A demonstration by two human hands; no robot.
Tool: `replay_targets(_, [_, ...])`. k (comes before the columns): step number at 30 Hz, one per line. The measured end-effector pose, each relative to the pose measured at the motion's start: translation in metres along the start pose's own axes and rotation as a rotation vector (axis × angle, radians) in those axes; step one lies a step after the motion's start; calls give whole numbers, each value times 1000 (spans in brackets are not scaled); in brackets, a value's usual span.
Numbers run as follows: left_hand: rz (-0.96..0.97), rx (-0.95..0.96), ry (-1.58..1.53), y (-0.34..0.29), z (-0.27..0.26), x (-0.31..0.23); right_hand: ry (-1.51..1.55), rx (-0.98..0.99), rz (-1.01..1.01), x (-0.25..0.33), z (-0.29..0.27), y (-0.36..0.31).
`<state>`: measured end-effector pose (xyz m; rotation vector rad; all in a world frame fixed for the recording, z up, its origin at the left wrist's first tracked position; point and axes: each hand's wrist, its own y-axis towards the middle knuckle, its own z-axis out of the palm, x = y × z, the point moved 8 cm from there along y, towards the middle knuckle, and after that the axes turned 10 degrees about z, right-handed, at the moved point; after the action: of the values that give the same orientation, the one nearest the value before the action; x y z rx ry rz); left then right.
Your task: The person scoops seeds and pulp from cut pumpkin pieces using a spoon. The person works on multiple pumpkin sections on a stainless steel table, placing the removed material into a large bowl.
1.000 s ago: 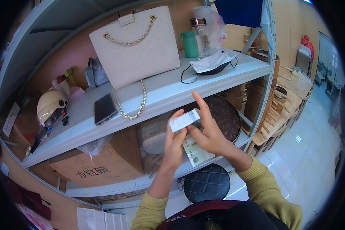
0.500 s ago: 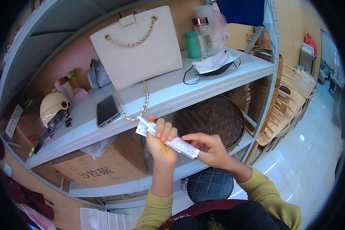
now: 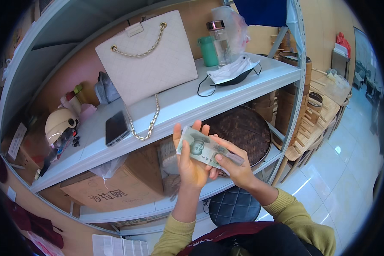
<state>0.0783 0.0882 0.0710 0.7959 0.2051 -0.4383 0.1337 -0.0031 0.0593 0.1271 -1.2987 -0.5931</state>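
Note:
I hold a greenish banknote [image 3: 202, 148] flat between both hands in front of a white metal shelf [image 3: 187, 102]. My left hand [image 3: 190, 164] supports it from below, fingers spread behind the paper. My right hand [image 3: 234, 164] pinches its right end with thumb on top. On the shelf just behind stand a cream quilted handbag with a gold chain [image 3: 147, 64] and a dark phone [image 3: 116, 127] lying flat.
The shelf also carries a face mask [image 3: 231, 71], a clear bottle [image 3: 219, 40], a green cup [image 3: 208, 50] and a cream helmet [image 3: 59, 121]. Below are a cardboard box [image 3: 111, 187], a round woven tray [image 3: 243, 130] and a dark padded stool [image 3: 234, 205]. Stacked bamboo steamers [image 3: 296, 91] stand at right.
The note was held edge-on and partly folded between my fingers; now it lies open and flat across both hands, which have shifted slightly lower and right.

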Motion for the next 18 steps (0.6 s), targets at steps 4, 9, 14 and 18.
replay_targets(4, [-93, -112, 121, -8, -8, 14, -28, -10, -18, 0, -4, -3])
replay_targets(9, [-60, -104, 160, 6, -9, 0, -271, 52, -120, 8, -4, -14])
replay_targets(14, [-60, -82, -27, 1, -6, 9, 12, 51, 22, -7, -18, -19])
replay_targets(18, [-170, 50, 186, -17, 8, 34, 84, 48, 79, -15, -20, -23])
